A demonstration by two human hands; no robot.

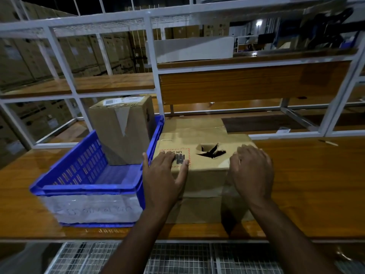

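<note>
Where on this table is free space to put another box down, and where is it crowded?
The widest bare patch is the wooden table right of the torn box. A narrower strip lies left of the blue crate. Inside the crate, only the floor in front of the smaller box is free. Between crate and torn box it is crowded.

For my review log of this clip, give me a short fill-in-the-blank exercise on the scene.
The left hand and the right hand both lie on the ____ of the torn cardboard box.
The taped box stands inside a crate coloured ____.
The crate sits to the ____ of the torn cardboard box.
Both stand on a table made of ____.
Missing words: top, blue, left, wood.
</note>
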